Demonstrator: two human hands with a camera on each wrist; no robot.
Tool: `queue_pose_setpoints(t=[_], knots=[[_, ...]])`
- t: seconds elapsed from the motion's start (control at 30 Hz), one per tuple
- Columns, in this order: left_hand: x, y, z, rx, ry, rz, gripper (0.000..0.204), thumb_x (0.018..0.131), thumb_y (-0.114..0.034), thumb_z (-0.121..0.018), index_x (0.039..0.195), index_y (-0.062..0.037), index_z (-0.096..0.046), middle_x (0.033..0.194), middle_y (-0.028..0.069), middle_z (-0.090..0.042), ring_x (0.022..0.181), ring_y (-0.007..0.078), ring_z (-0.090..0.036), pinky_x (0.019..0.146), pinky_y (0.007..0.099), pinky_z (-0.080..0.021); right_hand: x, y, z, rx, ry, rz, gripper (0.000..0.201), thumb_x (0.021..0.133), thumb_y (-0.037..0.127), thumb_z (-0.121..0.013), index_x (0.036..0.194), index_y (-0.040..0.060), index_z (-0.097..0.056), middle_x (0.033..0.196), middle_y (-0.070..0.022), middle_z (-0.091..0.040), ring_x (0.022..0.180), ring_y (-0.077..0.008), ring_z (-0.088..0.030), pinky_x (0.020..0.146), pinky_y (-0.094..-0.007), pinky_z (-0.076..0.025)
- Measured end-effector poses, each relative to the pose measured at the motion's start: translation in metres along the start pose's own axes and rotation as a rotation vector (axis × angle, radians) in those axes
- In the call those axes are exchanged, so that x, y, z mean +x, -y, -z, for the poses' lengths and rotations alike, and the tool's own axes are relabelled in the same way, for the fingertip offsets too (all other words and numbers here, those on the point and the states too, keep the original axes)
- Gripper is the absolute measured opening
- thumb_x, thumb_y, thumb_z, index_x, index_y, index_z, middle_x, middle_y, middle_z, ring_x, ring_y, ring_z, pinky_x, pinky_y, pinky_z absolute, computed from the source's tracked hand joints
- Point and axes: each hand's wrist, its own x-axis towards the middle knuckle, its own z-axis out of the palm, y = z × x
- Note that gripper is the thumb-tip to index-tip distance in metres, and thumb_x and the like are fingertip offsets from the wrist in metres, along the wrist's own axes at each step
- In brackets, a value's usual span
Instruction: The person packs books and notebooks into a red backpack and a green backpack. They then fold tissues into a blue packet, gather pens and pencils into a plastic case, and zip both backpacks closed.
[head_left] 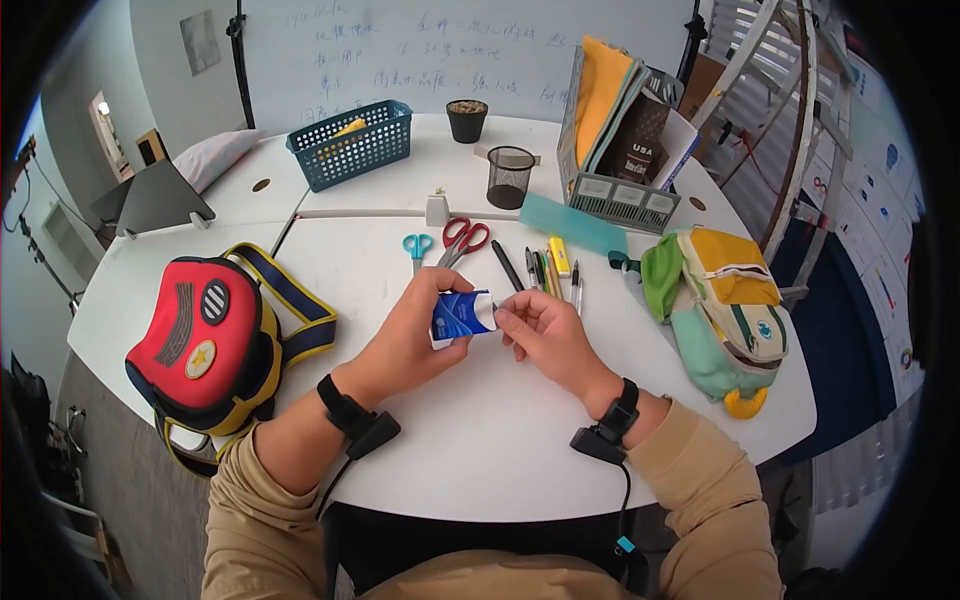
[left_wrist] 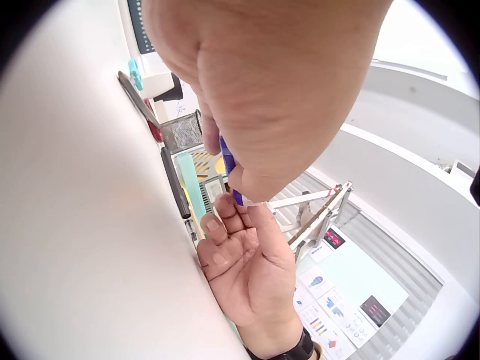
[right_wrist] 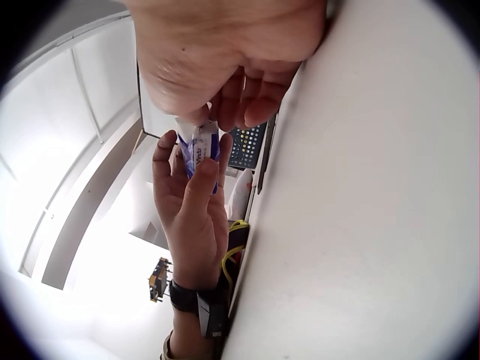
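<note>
A small blue and white packet (head_left: 462,314) is held above the table in front of the person. The left hand (head_left: 405,335) grips it between thumb and fingers from the left side. At its white right end the right hand (head_left: 550,340) pinches the edge with thumb and index finger, the other fingers loosely bent. In the right wrist view the packet (right_wrist: 202,150) shows print on its side, with the left thumb lying across it. The left wrist view has most of the packet hidden behind the left hand (left_wrist: 255,97).
Scissors (head_left: 465,238), pens (head_left: 507,265) and a yellow highlighter (head_left: 559,256) lie beyond the hands. A red bag (head_left: 205,345) stands left, a green and yellow bag (head_left: 725,310) right. Farther back are a basket (head_left: 352,150), a mesh cup (head_left: 510,180) and a file box (head_left: 625,200).
</note>
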Motion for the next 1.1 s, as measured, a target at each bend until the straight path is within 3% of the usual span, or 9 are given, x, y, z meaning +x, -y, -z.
queue_pose_setpoints(t=[0.13, 0.23, 0.43, 0.73, 0.93, 1.1], knots=[[0.004, -0.002, 0.0, 0.07, -0.016, -0.123, 0.067, 0.087, 0.006, -0.081, 0.149, -0.0063, -0.056, 0.137, 0.0145, -0.059, 0.122, 0.0313, -0.064, 0.105, 0.0391, -0.055, 0.0, -0.001, 0.002, -0.072, -0.038, 0.057, 0.02, 0.114, 0.021, -0.079, 0.116, 0.0023, -0.074, 0.097, -0.0001, -0.076, 0.082, -0.006, -0.067, 0.065, -0.0242, -0.055], [0.003, -0.013, 0.006, 0.112, 0.049, -0.026, 0.069, 0.087, 0.005, -0.079, 0.152, -0.0085, -0.062, 0.137, 0.0168, -0.058, 0.123, 0.0357, -0.064, 0.107, 0.0409, -0.056, 0.001, -0.003, 0.005, -0.036, -0.052, 0.074, 0.019, 0.114, 0.021, -0.079, 0.114, 0.0031, -0.074, 0.096, -0.0001, -0.076, 0.081, -0.0055, -0.067, 0.064, -0.0238, -0.055], [0.002, -0.009, 0.008, 0.207, 0.189, -0.055, 0.06, 0.091, -0.003, -0.079, 0.149, -0.0158, -0.069, 0.134, 0.0169, -0.056, 0.123, 0.0373, -0.065, 0.11, 0.0426, -0.057, -0.002, -0.003, 0.003, 0.0, -0.073, 0.106, 0.017, 0.113, 0.02, -0.079, 0.112, 0.0037, -0.074, 0.094, -0.0001, -0.074, 0.075, -0.0049, -0.064, 0.064, -0.0233, -0.054], [0.001, -0.01, 0.005, 0.212, 0.225, -0.041, 0.059, 0.096, -0.004, -0.078, 0.152, -0.0165, -0.067, 0.138, 0.0179, -0.054, 0.122, 0.0368, -0.067, 0.108, 0.0434, -0.058, -0.004, 0.0, 0.003, 0.007, -0.124, 0.169, 0.013, 0.113, 0.015, -0.077, 0.109, 0.0035, -0.072, 0.092, 0.0002, -0.072, 0.075, -0.0058, -0.065, 0.066, -0.0234, -0.055], [0.001, -0.012, 0.004, 0.118, 0.131, -0.069, 0.063, 0.095, -0.003, -0.08, 0.155, -0.0095, -0.062, 0.142, 0.0188, -0.055, 0.125, 0.0375, -0.066, 0.111, 0.0431, -0.057, -0.003, 0.0, 0.003, 0.082, -0.085, 0.198, 0.011, 0.113, 0.011, -0.074, 0.113, 0.0008, -0.069, 0.104, -0.0039, -0.073, 0.09, -0.0091, -0.071, 0.08, -0.0287, -0.065], [0.002, -0.013, 0.008, 0.16, 0.176, -0.073, 0.062, 0.095, -0.004, -0.081, 0.154, -0.0078, -0.062, 0.143, 0.0194, -0.055, 0.128, 0.0375, -0.066, 0.114, 0.043, -0.056, -0.003, -0.001, 0.002, 0.09, -0.068, 0.255, 0.01, 0.112, 0.006, -0.073, 0.117, -0.001, -0.068, 0.111, -0.0062, -0.074, 0.099, -0.0113, -0.072, 0.091, -0.0312, -0.066]])
